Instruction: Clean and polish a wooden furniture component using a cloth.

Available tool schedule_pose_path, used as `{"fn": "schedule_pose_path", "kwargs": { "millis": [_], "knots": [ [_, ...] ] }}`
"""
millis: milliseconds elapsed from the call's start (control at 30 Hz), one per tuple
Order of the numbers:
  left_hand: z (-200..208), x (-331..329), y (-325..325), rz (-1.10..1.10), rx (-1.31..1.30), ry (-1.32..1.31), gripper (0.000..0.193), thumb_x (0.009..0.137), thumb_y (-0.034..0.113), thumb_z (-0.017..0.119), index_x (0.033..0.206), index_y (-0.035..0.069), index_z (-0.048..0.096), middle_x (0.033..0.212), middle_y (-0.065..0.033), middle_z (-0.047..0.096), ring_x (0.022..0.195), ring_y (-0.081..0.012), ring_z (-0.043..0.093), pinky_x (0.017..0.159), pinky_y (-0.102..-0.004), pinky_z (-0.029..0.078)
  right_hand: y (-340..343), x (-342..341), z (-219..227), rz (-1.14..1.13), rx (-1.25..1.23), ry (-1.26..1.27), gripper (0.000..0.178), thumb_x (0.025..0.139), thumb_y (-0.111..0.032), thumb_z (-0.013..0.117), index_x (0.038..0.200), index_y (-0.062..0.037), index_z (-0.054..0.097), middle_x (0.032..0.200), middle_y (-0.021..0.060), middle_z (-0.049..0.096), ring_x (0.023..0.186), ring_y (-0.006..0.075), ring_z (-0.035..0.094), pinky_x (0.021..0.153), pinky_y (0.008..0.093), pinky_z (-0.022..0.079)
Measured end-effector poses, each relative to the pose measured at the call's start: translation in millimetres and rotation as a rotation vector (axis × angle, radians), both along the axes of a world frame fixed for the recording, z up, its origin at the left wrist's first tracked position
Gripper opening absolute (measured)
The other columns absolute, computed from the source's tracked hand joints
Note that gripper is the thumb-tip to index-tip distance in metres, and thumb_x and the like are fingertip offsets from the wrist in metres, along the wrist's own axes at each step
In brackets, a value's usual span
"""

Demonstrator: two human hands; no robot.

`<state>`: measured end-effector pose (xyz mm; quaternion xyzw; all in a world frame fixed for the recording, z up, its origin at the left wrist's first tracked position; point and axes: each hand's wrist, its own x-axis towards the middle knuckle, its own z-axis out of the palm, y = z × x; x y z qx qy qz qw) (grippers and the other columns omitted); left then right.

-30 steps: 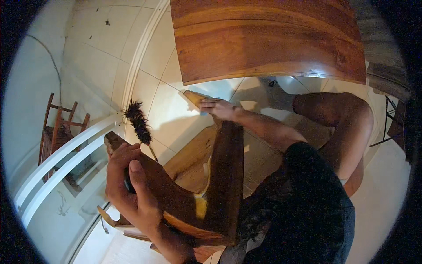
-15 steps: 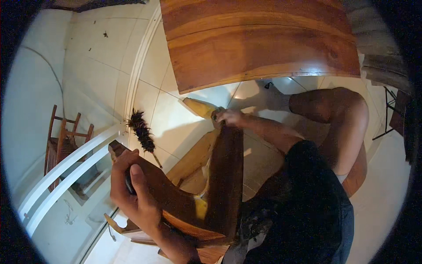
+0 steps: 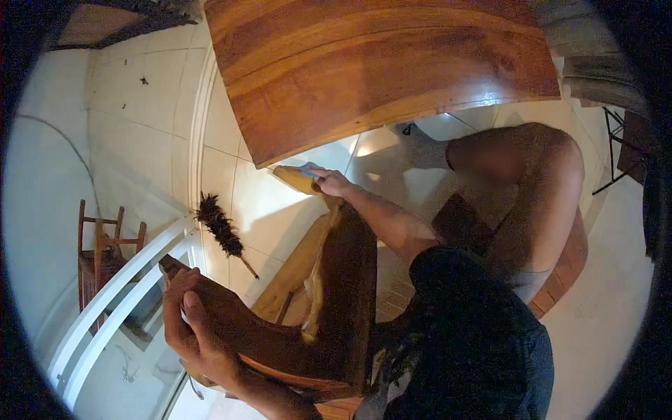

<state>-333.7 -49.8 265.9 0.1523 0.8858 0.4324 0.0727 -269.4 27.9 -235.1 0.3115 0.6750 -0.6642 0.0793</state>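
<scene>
A dark brown wooden furniture piece [image 3: 353, 280], possibly a chair on its side, stands in front of me. One curved arm of it runs left, and a paler, yellowish leg [image 3: 294, 180] points away at the far end. My left hand [image 3: 196, 332] is wrapped round the left arm near its tip, thumb on top. My right hand [image 3: 332, 183] is at the yellowish leg, fingers closed on a small bluish-grey thing [image 3: 306, 170] pressed against the wood. Its kind is too small to make out.
A glossy wooden tabletop [image 3: 392, 70] spans the far side. A dark feather duster [image 3: 220, 224] lies on the tiled floor. White rails [image 3: 119, 301] and a small wooden chair [image 3: 105, 245] are at the left. My bent leg [image 3: 546, 189] is at the right.
My right hand has moved from the joint outward along the yellowish leg, and the bluish-grey thing now shows. My left hand keeps its place on the arm. The whole view has shifted slightly.
</scene>
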Motion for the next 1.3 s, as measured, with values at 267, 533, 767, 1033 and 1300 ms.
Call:
{"fn": "schedule_pose_path", "kwargs": {
  "millis": [267,533,767,1033,1300],
  "knots": [
    [3.5,-3.4,-2.8,-0.059,-0.139,0.037,0.030,0.103,0.021,0.056,0.105,-0.005,0.070,0.105,-0.0130,0.072,0.103,-0.0223,0.062,0.101,-0.0355,0.044,-31.7,96.3,-2.5,0.014,-0.038,-0.191,0.059,0.102,-0.033,0.055,0.159,-0.0262,0.038,0.138,0.0136,0.065,0.124,0.0326,0.062,0.112,0.0373,0.043],
    [3.7,-5.6,-5.5,-0.104,-0.181,0.073,0.031,0.103,0.022,0.057,0.108,-0.005,0.070,0.105,-0.0122,0.072,0.100,-0.0212,0.062,0.096,-0.0345,0.046,-50.5,93.9,51.6,-0.129,-0.157,-0.489,0.055,0.103,-0.046,0.046,0.144,-0.0119,0.056,0.148,0.0224,0.054,0.138,0.0416,0.049,0.115,0.0459,0.041],
    [6.8,-6.9,-6.8,-0.091,-0.216,0.071,0.030,0.103,0.022,0.057,0.105,-0.005,0.071,0.101,-0.0119,0.073,0.098,-0.0206,0.064,0.095,-0.0346,0.047,-46.8,86.3,-14.6,-0.129,-0.310,-0.463,0.064,0.105,-0.053,0.033,0.144,-0.0075,0.055,0.149,0.0232,0.053,0.139,0.0406,0.048,0.118,0.0466,0.035],
    [6.9,-11.6,-11.4,-0.238,-0.282,0.179,0.027,0.102,0.020,0.058,0.105,-0.003,0.072,0.097,-0.0114,0.074,0.096,-0.0206,0.065,0.092,-0.0346,0.049,-47.2,90.6,93.0,-0.314,-0.337,-0.431,0.057,0.099,-0.048,0.047,0.135,-0.0063,0.062,0.137,0.0227,0.063,0.127,0.0394,0.058,0.109,0.0452,0.044],
    [2.4,-10.2,-12.9,-0.260,-0.214,0.208,0.023,0.100,0.017,0.060,0.102,-0.002,0.072,0.097,-0.0119,0.074,0.093,-0.0210,0.066,0.089,-0.0337,0.050,-38.8,92.5,157.6,-0.135,-0.179,-0.360,0.067,0.104,-0.057,0.030,0.148,-0.0119,0.052,0.156,0.0199,0.046,0.145,0.0344,0.042,0.121,0.0405,0.031]
  ]
}}
